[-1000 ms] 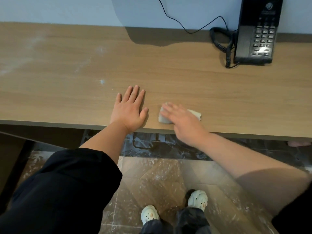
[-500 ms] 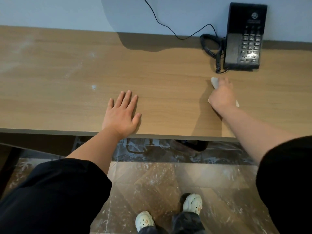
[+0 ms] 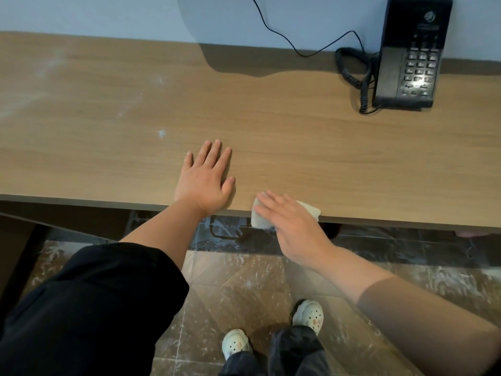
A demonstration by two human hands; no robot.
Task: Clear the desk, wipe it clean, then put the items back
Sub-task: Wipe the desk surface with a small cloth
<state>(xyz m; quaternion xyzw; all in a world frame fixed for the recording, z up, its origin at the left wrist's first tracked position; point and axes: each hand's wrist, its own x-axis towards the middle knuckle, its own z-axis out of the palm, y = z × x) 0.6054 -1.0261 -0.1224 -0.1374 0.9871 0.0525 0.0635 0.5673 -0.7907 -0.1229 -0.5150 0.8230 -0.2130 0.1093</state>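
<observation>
Nearest the camera, two pale clog shoes [image 3: 235, 345] are standing on a brown tiled floor [image 3: 244, 280] that is showing white streaks of dust. A black sleeve [image 3: 81, 308] is covering the left upper arm and filling the lower left corner.

At the front edge of the desk [image 3: 325, 158], the right hand [image 3: 294, 226] is lying palm down on a small off-white cloth [image 3: 259, 219], pressing it with straight fingers rather than curling round it; the thumb is hidden. The cloth is sitting right on the edge, with one bunched end hanging just past it and another corner peeking out on the hand's far side. Just beside it, not touching, the left hand [image 3: 206, 180] is resting flat on the wood, fingers stretched out and slightly spread, holding nothing.

Further back on the left, pale dusty smears [image 3: 48, 69] and a small whitish spot [image 3: 161, 133] are showing on the surface. At the far right, a black telephone [image 3: 412, 55] is sitting against the wall [image 3: 108, 12], its coiled cord [image 3: 355, 74] looping on the desk just to its left and a thin black cable [image 3: 284, 39] running up the wall.
</observation>
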